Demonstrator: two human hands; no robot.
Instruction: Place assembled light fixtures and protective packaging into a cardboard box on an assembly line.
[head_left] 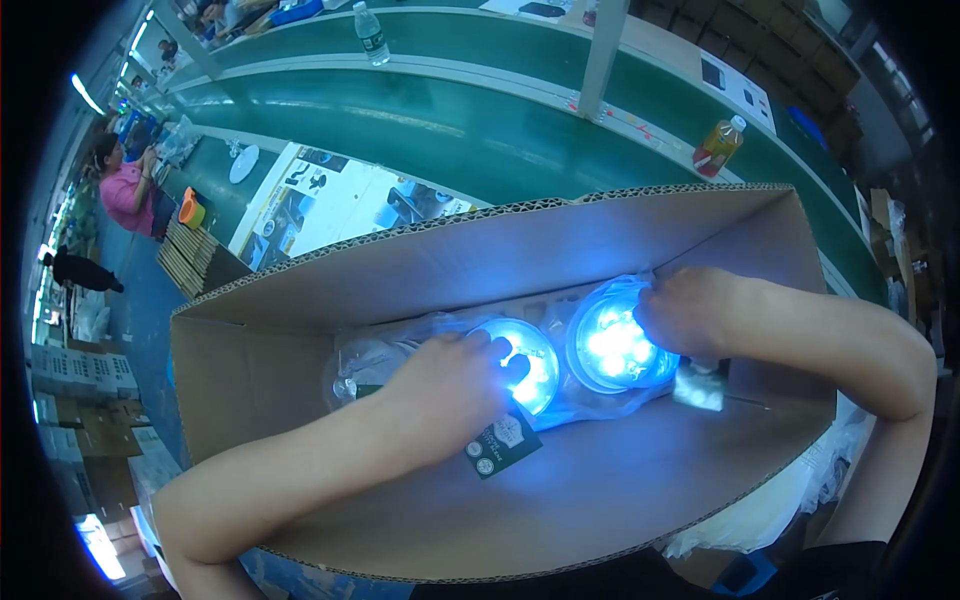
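Observation:
Two round lamps glow bright blue-white inside a deep cardboard box (560,510), wrapped in clear plastic. At the left lit lamp (537,375), my left hand (450,388) has its fingers curled over the face and rim. The right lit lamp (608,345) has my right hand (695,310) closed at its right edge; glare partly hides those fingertips. A dark green printed card (503,443) hangs below my left hand. Beneath my right hand lies a small shiny tag (699,388). Left of my left hand is an unlit bundle in clear plastic (368,358).
Beyond the box runs a green conveyor belt (450,115), with a water bottle (371,35) and a drink bottle (719,146) past it. Printed sheets (335,205) lie behind the box. A person in pink (128,195) stands far left. White plastic (760,515) bunches at the near right.

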